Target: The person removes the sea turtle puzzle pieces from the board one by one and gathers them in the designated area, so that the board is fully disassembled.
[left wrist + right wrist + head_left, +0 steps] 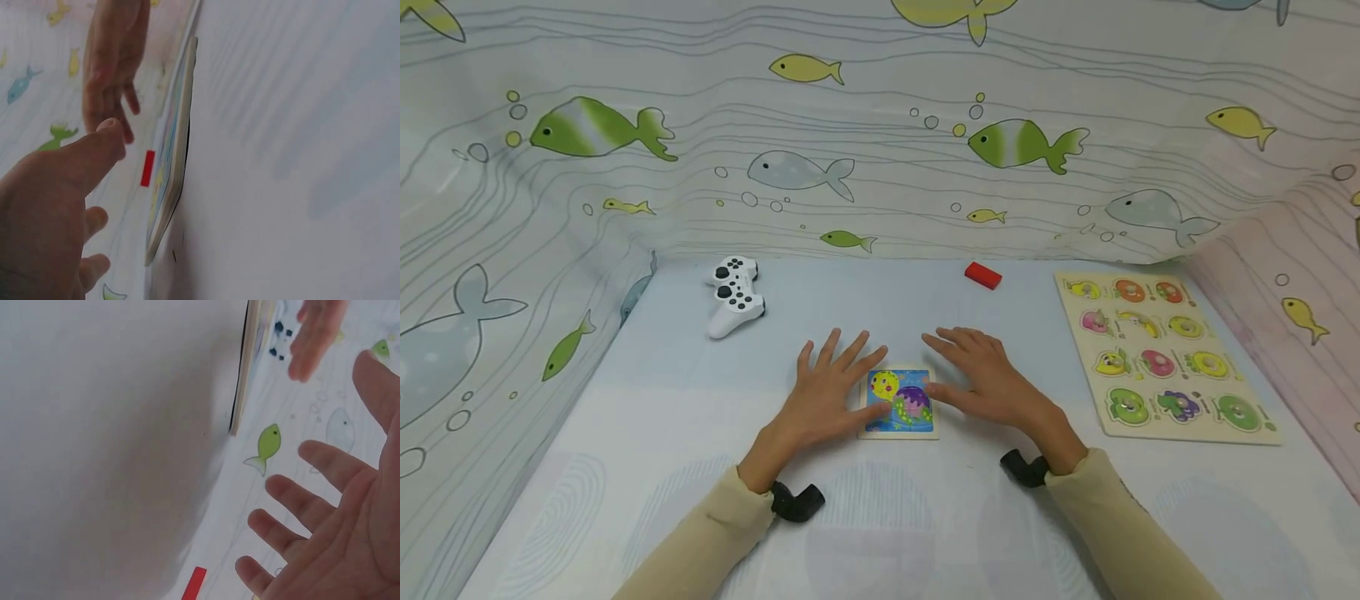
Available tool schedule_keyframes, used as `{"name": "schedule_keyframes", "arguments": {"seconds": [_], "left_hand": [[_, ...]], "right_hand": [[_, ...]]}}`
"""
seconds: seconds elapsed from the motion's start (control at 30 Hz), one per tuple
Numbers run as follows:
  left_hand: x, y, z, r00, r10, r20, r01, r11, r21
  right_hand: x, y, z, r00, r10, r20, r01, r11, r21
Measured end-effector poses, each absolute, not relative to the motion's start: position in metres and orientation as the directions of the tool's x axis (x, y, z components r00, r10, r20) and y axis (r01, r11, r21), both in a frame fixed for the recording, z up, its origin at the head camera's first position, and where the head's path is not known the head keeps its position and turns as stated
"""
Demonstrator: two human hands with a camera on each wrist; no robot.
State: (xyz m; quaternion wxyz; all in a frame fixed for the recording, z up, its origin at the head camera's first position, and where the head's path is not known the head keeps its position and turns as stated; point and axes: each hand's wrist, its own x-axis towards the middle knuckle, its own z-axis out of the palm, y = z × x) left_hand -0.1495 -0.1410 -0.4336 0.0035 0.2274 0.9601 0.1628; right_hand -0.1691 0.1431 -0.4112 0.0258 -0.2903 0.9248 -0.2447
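A small square picture puzzle in a pale wooden frame lies flat on the table, showing a yellow and purple cartoon figure on blue. My left hand hovers at its left side, fingers spread and thumb over the picture's edge. On the other side my right hand is held with fingers extended, its thumb near the puzzle's right edge. Neither hand grips anything. From the left wrist, the puzzle is seen edge-on, below the raised hands. In the right wrist view the right hand's fingers are apart from the puzzle.
A white game controller lies at the back left. Behind the right hand is a red block. A wooden fruit board with several knobbed pieces lies at the right. Fish-patterned cloth walls rise around the table.
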Motion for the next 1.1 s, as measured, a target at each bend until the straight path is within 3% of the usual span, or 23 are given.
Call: {"name": "schedule_keyframes", "arguments": {"seconds": [0.4,1.1], "left_hand": [[-0.147,-0.142,-0.438,-0.864,0.502,-0.023,0.460,0.807,0.370],[-0.153,-0.144,-0.449,-0.853,0.514,0.092,0.504,0.764,0.404]], "right_hand": [[-0.174,0.128,-0.412,-0.792,-0.606,0.073,-0.556,0.667,-0.496],[-0.185,0.128,-0.418,-0.793,-0.609,0.003,-0.519,0.673,-0.527]]}}
